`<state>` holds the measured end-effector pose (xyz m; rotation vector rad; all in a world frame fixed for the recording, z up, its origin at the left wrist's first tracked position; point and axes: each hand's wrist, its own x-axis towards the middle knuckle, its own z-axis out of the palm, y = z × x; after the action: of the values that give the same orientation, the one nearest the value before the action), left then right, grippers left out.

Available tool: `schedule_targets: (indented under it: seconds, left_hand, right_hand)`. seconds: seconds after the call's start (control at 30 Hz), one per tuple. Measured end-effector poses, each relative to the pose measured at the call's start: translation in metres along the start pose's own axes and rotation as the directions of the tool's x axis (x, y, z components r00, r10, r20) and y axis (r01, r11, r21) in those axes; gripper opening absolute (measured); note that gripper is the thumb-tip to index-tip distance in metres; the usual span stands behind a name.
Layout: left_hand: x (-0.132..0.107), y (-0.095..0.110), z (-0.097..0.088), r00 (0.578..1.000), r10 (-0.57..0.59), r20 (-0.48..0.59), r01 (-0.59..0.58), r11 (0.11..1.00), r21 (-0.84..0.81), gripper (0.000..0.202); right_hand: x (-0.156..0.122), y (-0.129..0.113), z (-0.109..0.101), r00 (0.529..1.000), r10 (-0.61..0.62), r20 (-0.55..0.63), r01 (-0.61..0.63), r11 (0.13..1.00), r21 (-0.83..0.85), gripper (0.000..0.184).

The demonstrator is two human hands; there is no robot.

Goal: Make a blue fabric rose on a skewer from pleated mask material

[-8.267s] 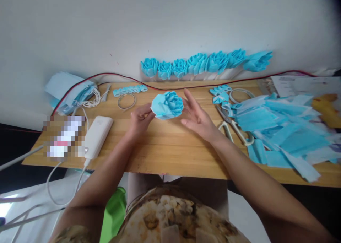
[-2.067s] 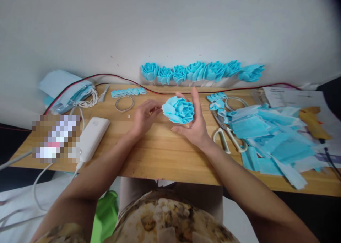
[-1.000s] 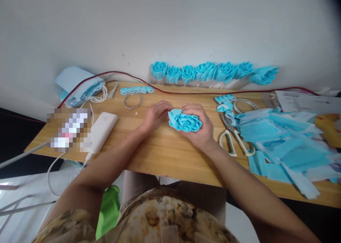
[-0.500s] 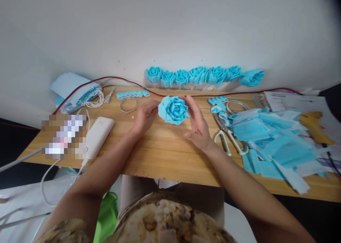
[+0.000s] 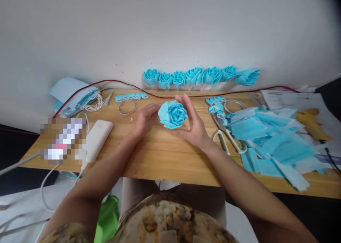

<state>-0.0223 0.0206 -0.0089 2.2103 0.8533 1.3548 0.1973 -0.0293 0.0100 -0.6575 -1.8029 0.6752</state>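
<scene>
A blue fabric flower with layered petals faces up above the middle of the table. My left hand is closed at its left side, gripping it from beneath; the part inside the fingers is hidden by the bloom. Curved around the flower's right side is my right hand, its fingers stretched out and its thumb apart below the petals. Whether those fingertips touch the petals I cannot tell. Scissors with pale handles lie to the right of my right hand.
Several finished blue flowers lean against the wall. A pile of blue fabric pieces and a yellow glue gun lie at right. At left are a white power bank, a wire ring and stacked masks.
The fingers of my right hand have shifted around the flower, and its thumb has moved left beneath the petals. My left hand keeps its grip. The camera view has shifted slightly.
</scene>
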Motion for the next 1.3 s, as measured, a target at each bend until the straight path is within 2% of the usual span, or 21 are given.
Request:
schedule_targets:
  seconds: [0.17,0.27,0.47,0.7,0.77,0.87,0.97,1.13,1.3]
  left_hand:
    - [0.000,0.002,-0.001,0.998,-0.050,0.047,0.049,0.999,0.015,0.022]
    - [0.000,0.003,-0.002,0.997,-0.052,0.060,0.051,0.999,0.013,0.016]
    - [-0.001,0.006,0.000,0.992,-0.127,-0.007,0.127,0.991,0.045,0.010]
    - [-0.001,0.005,-0.002,0.992,-0.123,-0.040,0.124,0.992,0.035,0.011]
    - [-0.002,0.003,-0.003,0.991,-0.131,-0.039,0.132,0.991,0.036,0.011]
    - [-0.003,0.000,-0.003,0.991,-0.130,-0.039,0.132,0.990,0.051,0.012]
    - [-0.003,-0.001,-0.001,0.992,-0.116,-0.050,0.118,0.991,0.055,0.014]
    - [-0.002,-0.002,-0.001,0.993,-0.111,-0.044,0.114,0.991,0.065,0.017]
    - [-0.002,-0.003,-0.002,0.996,-0.081,-0.029,0.083,0.995,0.060,0.013]
  right_hand:
    - [0.000,-0.004,0.000,1.000,0.012,-0.022,-0.012,1.000,-0.020,0.099]
    - [-0.001,-0.006,0.000,0.998,0.012,-0.061,-0.015,0.998,-0.056,0.085]
    - [-0.001,-0.005,0.003,0.988,0.039,-0.150,-0.053,0.994,-0.094,0.060]
    - [0.002,-0.007,-0.009,0.995,0.013,-0.103,-0.010,0.999,0.033,0.067]
    - [0.005,-0.010,-0.014,0.986,0.033,-0.163,-0.033,0.999,0.005,0.060]
    - [0.009,-0.012,-0.022,0.956,0.074,-0.283,-0.111,0.987,-0.117,0.038]
    - [0.012,-0.010,-0.028,0.939,0.049,-0.341,-0.128,0.968,-0.214,0.024]
    - [0.016,-0.010,-0.035,0.960,-0.090,-0.266,-0.003,0.944,-0.331,0.015]
    - [0.019,-0.014,-0.038,0.973,-0.097,-0.209,0.022,0.942,-0.334,0.008]
